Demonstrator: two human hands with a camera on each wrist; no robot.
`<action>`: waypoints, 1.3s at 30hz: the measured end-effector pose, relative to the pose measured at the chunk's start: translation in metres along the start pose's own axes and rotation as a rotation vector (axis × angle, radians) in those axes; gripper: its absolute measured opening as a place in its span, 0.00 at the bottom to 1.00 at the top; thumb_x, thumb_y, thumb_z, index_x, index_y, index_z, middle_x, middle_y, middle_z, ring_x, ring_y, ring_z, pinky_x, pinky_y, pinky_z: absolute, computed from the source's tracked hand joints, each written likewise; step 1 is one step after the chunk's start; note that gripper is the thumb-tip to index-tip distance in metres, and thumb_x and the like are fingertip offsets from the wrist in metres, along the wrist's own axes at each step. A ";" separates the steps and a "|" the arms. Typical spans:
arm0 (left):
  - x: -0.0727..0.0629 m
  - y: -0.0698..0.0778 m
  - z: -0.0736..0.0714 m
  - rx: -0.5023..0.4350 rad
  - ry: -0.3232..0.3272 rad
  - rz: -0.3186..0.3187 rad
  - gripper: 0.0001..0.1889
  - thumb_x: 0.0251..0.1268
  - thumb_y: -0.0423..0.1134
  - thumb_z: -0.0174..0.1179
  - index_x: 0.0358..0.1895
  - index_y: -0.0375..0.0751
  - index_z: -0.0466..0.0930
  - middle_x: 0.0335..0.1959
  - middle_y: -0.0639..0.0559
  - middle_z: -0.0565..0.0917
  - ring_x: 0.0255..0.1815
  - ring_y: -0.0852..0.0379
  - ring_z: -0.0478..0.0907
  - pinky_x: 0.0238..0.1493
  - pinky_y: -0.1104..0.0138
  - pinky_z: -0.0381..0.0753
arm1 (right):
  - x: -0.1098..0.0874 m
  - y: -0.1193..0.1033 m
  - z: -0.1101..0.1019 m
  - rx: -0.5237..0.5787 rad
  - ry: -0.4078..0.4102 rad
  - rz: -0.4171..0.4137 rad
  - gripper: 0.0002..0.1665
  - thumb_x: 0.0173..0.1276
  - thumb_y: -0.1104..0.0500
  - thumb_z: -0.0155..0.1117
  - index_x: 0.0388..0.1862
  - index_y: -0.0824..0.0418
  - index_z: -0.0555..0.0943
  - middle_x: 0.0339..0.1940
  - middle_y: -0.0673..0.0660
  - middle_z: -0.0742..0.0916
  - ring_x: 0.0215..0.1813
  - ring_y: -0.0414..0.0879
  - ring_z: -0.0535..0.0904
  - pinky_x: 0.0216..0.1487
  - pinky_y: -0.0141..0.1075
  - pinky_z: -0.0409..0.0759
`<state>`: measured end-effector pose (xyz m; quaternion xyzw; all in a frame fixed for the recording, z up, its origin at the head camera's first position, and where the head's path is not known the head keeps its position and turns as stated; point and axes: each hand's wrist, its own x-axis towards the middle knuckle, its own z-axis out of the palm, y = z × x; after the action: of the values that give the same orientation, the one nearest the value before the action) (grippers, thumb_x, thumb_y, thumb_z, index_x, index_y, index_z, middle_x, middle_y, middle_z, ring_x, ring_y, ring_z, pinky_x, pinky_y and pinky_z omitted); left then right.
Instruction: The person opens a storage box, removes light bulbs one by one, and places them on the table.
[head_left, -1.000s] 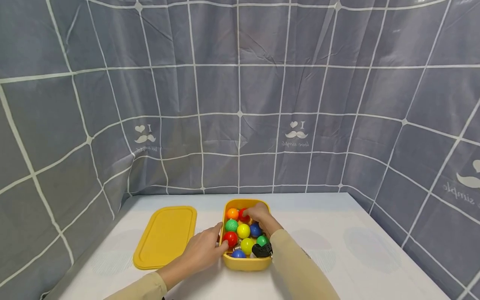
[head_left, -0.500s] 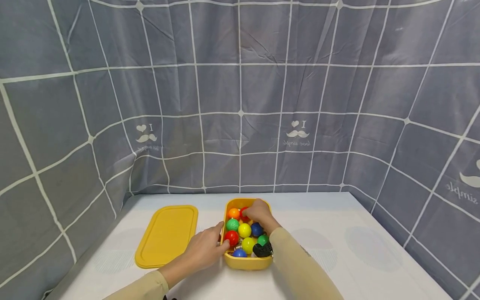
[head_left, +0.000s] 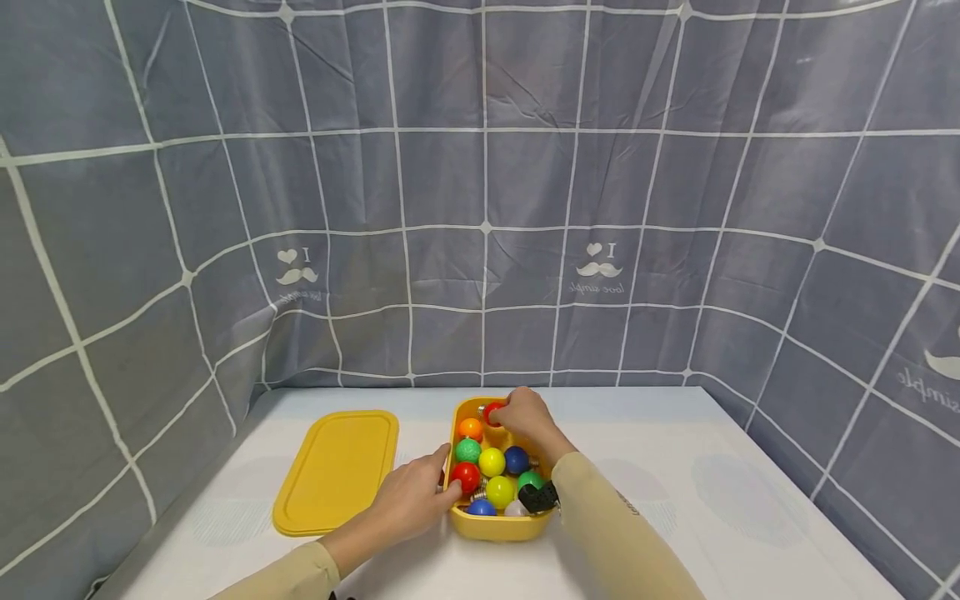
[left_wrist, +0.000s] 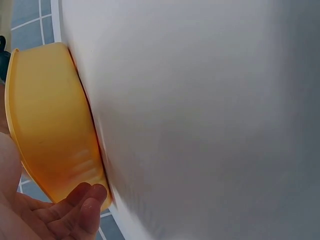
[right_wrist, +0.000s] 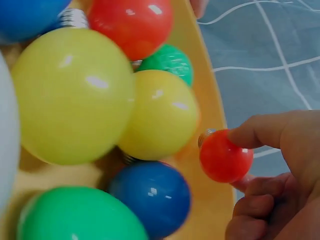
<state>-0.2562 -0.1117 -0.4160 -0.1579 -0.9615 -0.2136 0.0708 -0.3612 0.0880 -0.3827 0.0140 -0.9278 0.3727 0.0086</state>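
Note:
A yellow plastic box (head_left: 498,528) filled with coloured light bulbs stands on the table. My left hand (head_left: 411,497) grips its left wall, thumb over the rim and fingers along the outside (left_wrist: 50,110). Over the far end of the box, my right hand (head_left: 528,418) pinches a small red light bulb (right_wrist: 225,156) between thumb and fingers, its metal screw base pointing away. Below lie a yellow bulb (right_wrist: 157,115), a dark blue bulb (right_wrist: 151,199), a green bulb (right_wrist: 80,217) and an orange bulb (head_left: 471,429). Another red bulb (head_left: 465,477) lies by my left thumb.
A flat yellow lid (head_left: 337,471) lies on the white table (head_left: 675,500) left of the box. A black device (head_left: 538,497) on the right wrist overlaps the box's near right corner. A grey checked curtain (head_left: 525,183) hangs behind and at both sides.
My right hand has risen slightly toward the far rim with the red bulb, whose screw base now shows. A white bulb shows more fully at the near end. My left hand stays on the box.

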 end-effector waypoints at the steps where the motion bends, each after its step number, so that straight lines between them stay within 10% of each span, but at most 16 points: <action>1: 0.000 0.000 0.000 -0.001 -0.001 0.000 0.35 0.65 0.50 0.59 0.69 0.30 0.70 0.36 0.53 0.84 0.31 0.59 0.76 0.36 0.60 0.79 | 0.000 -0.001 -0.003 0.002 0.001 -0.003 0.14 0.60 0.53 0.72 0.33 0.63 0.82 0.32 0.55 0.82 0.34 0.50 0.76 0.40 0.39 0.78; 12: -0.002 0.001 -0.001 -0.003 -0.019 -0.011 0.35 0.66 0.50 0.58 0.71 0.30 0.68 0.20 0.58 0.73 0.24 0.58 0.69 0.27 0.65 0.68 | 0.007 0.014 -0.038 0.198 -0.027 -0.061 0.25 0.64 0.53 0.69 0.55 0.66 0.83 0.53 0.62 0.85 0.49 0.54 0.78 0.57 0.49 0.78; 20: -0.004 -0.001 0.000 -0.023 -0.045 -0.021 0.36 0.66 0.50 0.57 0.72 0.31 0.67 0.19 0.58 0.72 0.23 0.59 0.69 0.27 0.65 0.68 | 0.014 0.052 -0.057 0.293 -0.050 -0.001 0.22 0.65 0.49 0.68 0.53 0.60 0.85 0.42 0.55 0.83 0.34 0.48 0.68 0.30 0.36 0.65; 30: -0.003 -0.001 -0.002 -0.026 -0.036 -0.006 0.36 0.66 0.50 0.56 0.72 0.31 0.67 0.17 0.57 0.70 0.19 0.59 0.66 0.22 0.67 0.64 | 0.012 0.092 -0.081 0.336 -0.018 0.050 0.29 0.66 0.48 0.68 0.61 0.62 0.80 0.31 0.53 0.77 0.19 0.43 0.59 0.25 0.33 0.61; 39: -0.004 -0.001 -0.001 -0.023 -0.039 -0.010 0.36 0.67 0.51 0.56 0.72 0.31 0.67 0.17 0.57 0.70 0.19 0.59 0.67 0.22 0.67 0.65 | 0.007 0.127 -0.086 0.275 0.045 0.109 0.25 0.65 0.52 0.67 0.56 0.65 0.82 0.39 0.54 0.81 0.27 0.43 0.63 0.26 0.34 0.62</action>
<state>-0.2528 -0.1144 -0.4165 -0.1579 -0.9610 -0.2218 0.0490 -0.3716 0.2391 -0.4080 -0.0436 -0.8670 0.4964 0.0070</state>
